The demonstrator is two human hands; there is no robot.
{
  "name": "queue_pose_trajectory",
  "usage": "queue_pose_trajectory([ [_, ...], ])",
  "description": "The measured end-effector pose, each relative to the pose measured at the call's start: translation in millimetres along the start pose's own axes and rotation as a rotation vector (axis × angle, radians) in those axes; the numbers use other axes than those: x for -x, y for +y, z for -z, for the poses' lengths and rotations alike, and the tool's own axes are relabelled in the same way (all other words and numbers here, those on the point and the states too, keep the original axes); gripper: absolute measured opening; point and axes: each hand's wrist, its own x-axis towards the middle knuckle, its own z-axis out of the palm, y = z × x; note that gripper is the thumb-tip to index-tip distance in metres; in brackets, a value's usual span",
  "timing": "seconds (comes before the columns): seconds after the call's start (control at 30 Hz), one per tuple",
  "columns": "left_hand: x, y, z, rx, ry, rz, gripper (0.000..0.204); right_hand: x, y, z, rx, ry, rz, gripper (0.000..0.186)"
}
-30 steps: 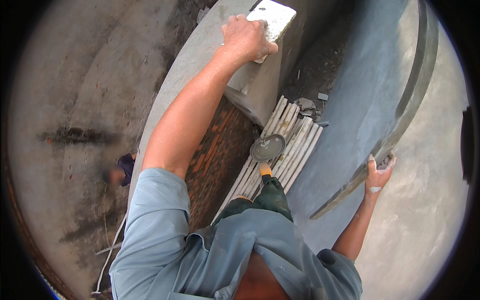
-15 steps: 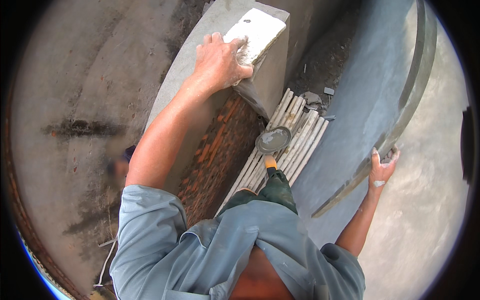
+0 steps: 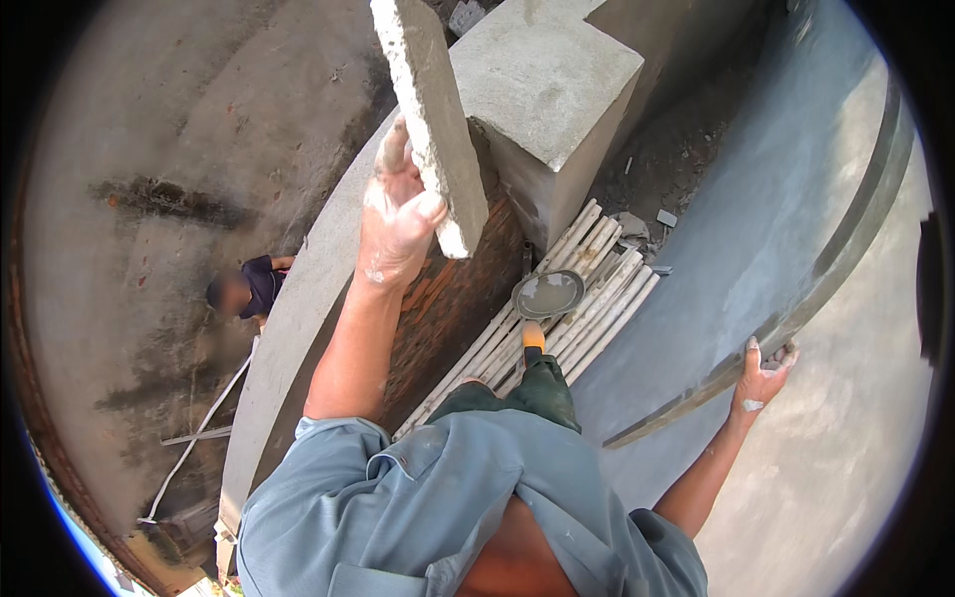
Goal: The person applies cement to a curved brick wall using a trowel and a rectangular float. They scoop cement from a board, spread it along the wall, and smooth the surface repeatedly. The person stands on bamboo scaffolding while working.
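Observation:
My left hand point(image 3: 393, 229), dusted with pale residue, holds a thick, rough-edged whitish slab point(image 3: 443, 144) upright above a concrete ledge point(image 3: 259, 398), its fingers closed on the slab's side. At right, my right hand point(image 3: 761, 376) grips a long, curved grey strip point(image 3: 846, 239) running along a smooth, curved plastered wall point(image 3: 706, 229). Beyond my orange-topped foot, a round container point(image 3: 547, 292) of wet grey material sits on a bundle of pale poles point(image 3: 622, 298).
A squared concrete block point(image 3: 542, 75) stands at the top centre, with exposed brickwork point(image 3: 443, 328) below it. A debris-strewn gap point(image 3: 657, 159) lies right of the block. Beyond the ledge at left, a person in dark clothing point(image 3: 264, 289) is below, beside pale lengths of piping point(image 3: 199, 443).
My left hand has drawn the slab down and left from the block's top and turned it upright, exposing the block. My right hand stays on the strip.

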Motion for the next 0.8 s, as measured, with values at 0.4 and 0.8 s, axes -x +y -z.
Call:
queue_pose_trajectory([
  [0.4,62.8,-117.6,1.7,-0.699,-0.017,-0.342,0.126,0.3,-2.8,0.1,-0.042,-0.029,0.015,0.073],
  [0.8,-23.0,-168.4,-40.4,-0.728,0.343,-0.635,0.126,11.4,-12.7,-7.6,0.095,-0.029,0.076,0.08],
])
